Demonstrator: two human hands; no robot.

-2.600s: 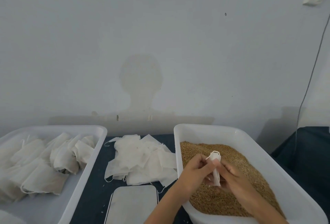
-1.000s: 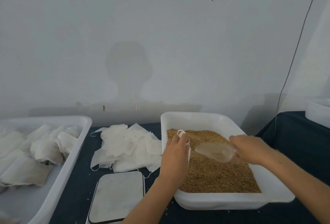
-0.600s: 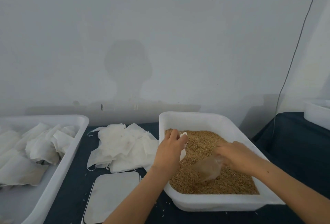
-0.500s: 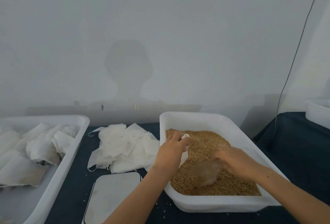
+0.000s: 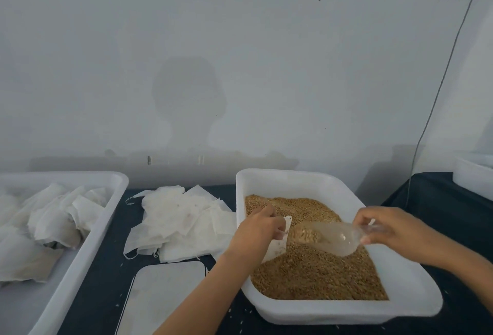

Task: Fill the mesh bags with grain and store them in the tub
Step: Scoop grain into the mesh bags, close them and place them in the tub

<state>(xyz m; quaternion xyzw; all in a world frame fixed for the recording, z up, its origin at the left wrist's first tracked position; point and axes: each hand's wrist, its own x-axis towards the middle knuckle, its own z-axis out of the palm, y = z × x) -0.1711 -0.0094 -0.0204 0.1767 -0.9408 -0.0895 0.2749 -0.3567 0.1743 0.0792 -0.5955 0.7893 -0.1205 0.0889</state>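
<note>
My left hand [image 5: 257, 230] pinches a small white mesh bag [image 5: 278, 244] by its top, over the left side of the white grain tub [image 5: 293, 180]. My right hand [image 5: 386, 225] grips the handle of a clear plastic scoop [image 5: 328, 237]. The scoop holds grain at its front end, and its tip meets the mouth of the bag. Brown grain [image 5: 314, 273] fills the tub beneath. At the left stands a second white tub [image 5: 88, 249] holding several filled bags [image 5: 53, 217].
A heap of empty mesh bags [image 5: 181, 222] lies on the dark table between the two tubs. A flat white scale [image 5: 162, 294] sits in front of the heap. Another white container [image 5: 474, 177] stands at the far right. A cable [image 5: 437, 89] hangs down the wall.
My right hand has lifted the scoop out of the grain, now loaded, and brought its tip to the bag's mouth. My left hand has stayed in place with the bag.
</note>
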